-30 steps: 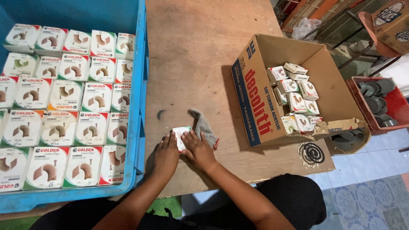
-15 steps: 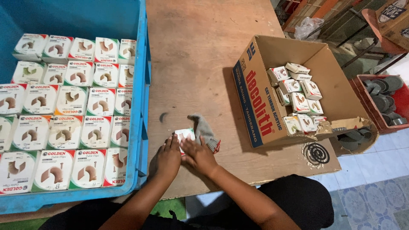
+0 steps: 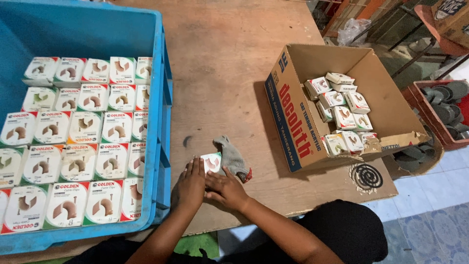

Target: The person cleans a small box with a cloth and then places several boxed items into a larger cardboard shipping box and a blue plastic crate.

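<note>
Pressing both our left hand (image 3: 191,182) and right hand (image 3: 225,188), fingers flat and unclenched, onto a small white box (image 3: 212,161) on the wooden table (image 3: 220,73), beside a grey glove (image 3: 234,157), between blue crate (image 3: 159,98) and cardboard carton (image 3: 293,122).

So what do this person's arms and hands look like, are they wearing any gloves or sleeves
Both are bare: the left hand and right hand wear no gloves, and no rings, watch or bracelets show. No sleeves cover either forearm as far up as the head view shows them. Black clothing shows only lower down, at the lap.
</note>
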